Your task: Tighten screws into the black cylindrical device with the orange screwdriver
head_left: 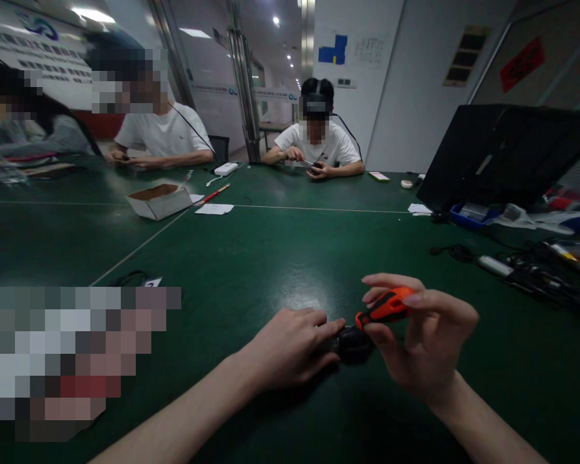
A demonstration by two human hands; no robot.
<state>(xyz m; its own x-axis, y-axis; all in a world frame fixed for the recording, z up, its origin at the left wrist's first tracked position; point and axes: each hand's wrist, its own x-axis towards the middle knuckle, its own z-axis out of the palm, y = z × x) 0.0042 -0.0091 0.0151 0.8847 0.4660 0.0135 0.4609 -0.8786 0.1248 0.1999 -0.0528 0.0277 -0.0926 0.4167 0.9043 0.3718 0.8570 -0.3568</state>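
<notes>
My right hand (423,338) is closed round an orange-and-black screwdriver handle (385,305), fingers pinching it from above and below. The tool points left and down into a small black object (354,343) lying on the green table (280,258). Pressed on the left side of that black object is my left hand (290,345), its fingers curled over it and holding it against the table. What the black object is cannot be made out. Both forearms come in from the bottom edge.
A cardboard box (158,198), papers (214,209) and a red pen (213,194) lie far left. An open black case (502,154), a blue tray (468,216) and cables and tools (536,270) fill the right. Three people sit across the table, the middle one (319,145) handling a small item.
</notes>
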